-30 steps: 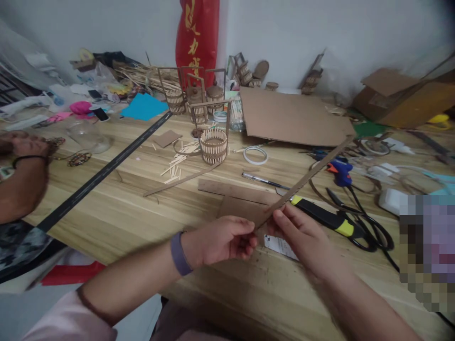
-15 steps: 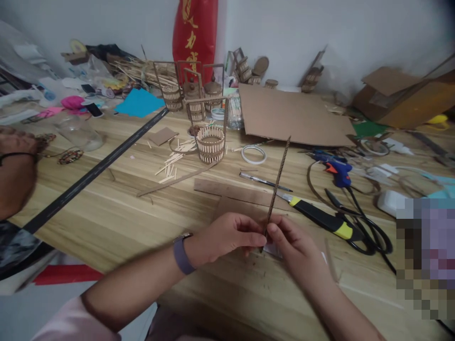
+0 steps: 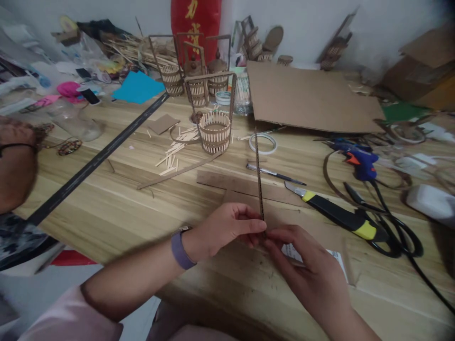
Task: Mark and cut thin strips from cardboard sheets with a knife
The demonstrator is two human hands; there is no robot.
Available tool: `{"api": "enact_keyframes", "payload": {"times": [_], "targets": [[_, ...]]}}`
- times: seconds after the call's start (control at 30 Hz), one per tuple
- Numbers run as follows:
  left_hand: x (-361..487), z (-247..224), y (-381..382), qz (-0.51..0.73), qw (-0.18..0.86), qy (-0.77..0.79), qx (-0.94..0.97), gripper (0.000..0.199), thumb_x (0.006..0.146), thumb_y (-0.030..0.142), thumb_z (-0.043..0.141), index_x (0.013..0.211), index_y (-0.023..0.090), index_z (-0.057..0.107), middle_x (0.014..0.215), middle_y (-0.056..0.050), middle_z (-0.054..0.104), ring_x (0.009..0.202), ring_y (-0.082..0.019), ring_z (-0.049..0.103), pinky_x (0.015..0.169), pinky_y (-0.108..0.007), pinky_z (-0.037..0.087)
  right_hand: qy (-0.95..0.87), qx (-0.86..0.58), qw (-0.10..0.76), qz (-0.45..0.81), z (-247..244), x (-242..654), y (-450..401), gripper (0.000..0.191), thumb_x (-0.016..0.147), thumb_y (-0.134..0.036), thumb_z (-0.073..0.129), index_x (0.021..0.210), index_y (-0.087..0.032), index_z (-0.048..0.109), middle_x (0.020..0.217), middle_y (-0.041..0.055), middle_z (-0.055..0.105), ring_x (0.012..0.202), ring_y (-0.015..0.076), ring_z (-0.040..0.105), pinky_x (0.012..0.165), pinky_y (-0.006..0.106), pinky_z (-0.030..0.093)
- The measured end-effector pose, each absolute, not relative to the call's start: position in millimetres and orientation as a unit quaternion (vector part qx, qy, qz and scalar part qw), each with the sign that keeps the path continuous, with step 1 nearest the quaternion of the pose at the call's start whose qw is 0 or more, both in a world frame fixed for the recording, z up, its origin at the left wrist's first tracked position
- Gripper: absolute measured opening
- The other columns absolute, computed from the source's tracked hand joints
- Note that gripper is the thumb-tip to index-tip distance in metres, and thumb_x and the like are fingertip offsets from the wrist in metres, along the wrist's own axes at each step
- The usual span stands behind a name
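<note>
From my seat at the head-camera feed, taking the grip as the dial's centre and twelve as straight ahead, I have the left hand (image 3: pixel 223 232) pinching a thin cardboard strip (image 3: pixel 259 177) near its lower end, thumb against fingers. The strip runs up from that pinch toward twelve, its narrow edge facing me. At its bottom end I see the right hand (image 3: pixel 314 267), thumb and forefinger drawn together; I can't tell whether they clasp the strip or only meet it.

Below the hands lies flat cardboard (image 3: pixel 323 227), with a white label (image 3: pixel 337 260) just beside the right hand at four o'clock. A yellow-and-black utility knife (image 3: pixel 334 208) slants from one o'clock, at its blade, round to three. Near twelve I read a pen (image 3: pixel 277 174), and past it a white tape ring (image 3: pixel 266 151).

Farther out, a slatted basket (image 3: pixel 215 135) with a tall handle stands at eleven, loose sticks (image 3: pixel 172 154) beside it toward ten. A blue glue gun (image 3: pixel 362 161) sits at two, and a large cardboard sheet (image 3: pixel 313 99) between twelve and one. Well apart, at ten, a long black bar (image 3: pixel 103 156) crosses the table, and beyond it rests a co-worker's hand (image 3: pixel 16 132).
</note>
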State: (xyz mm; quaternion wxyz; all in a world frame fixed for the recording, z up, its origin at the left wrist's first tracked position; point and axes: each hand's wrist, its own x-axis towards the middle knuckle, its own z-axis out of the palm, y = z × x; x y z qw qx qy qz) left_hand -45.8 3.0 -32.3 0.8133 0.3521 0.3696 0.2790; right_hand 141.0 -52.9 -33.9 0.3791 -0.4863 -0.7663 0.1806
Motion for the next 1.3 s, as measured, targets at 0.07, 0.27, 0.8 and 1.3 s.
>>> {"api": "enact_keyframes", "payload": {"times": [0.07,0.27,0.8,1.3], "targets": [[-45.2,-30.4,2.2,0.274,0.814,0.373,0.351,0.058,0.057,0.056,0.096,0.078,0.014,0.062,0.065,0.002,0.067,0.057,-0.009,0.060,0.056,-0.023,0.047,-0.774,-0.475,0.387,0.160,-33.5,140.7,-52.1,0.005,0.098,-0.025,0.061,0.095,-0.027,0.066,0.078,-0.0018,0.071,0.064,0.0134,0.068,0.060,0.024,0.057],[-45.0,-28.7,2.3,0.270,0.817,0.369,0.350,0.061,0.055,0.058,0.097,0.077,0.015,0.059,0.065,0.002,0.068,0.055,-0.008,0.061,0.056,-0.022,0.048,-0.799,-0.453,0.381,0.105,-34.9,140.5,-51.9,0.007,0.099,-0.024,0.060,0.095,-0.025,0.065,0.074,-0.0028,0.069,0.063,0.0114,0.067,0.056,0.022,0.053],[-43.9,-31.3,0.8,0.260,0.828,0.361,0.340,0.063,0.054,0.059,0.097,0.077,0.015,0.059,0.065,0.002,0.069,0.054,-0.008,0.060,0.055,-0.022,0.047,-0.828,-0.421,0.370,0.007,-39.0,140.7,-51.3,0.007,0.102,-0.019,0.054,0.097,-0.022,0.058,0.073,-0.0015,0.067,0.062,0.0119,0.061,0.062,0.025,0.049],[-42.1,-39.9,-13.1,0.251,0.731,0.385,0.504,0.056,0.087,0.072,0.064,0.077,0.017,0.061,0.065,-0.001,0.064,0.056,-0.012,0.060,0.056,-0.024,0.050,-0.830,-0.427,0.360,0.003,-43.3,137.7,-47.1,0.015,0.103,-0.018,0.051,0.089,-0.024,0.052,0.073,-0.0019,0.062,0.062,0.0138,0.057,0.061,0.028,0.045]]}}
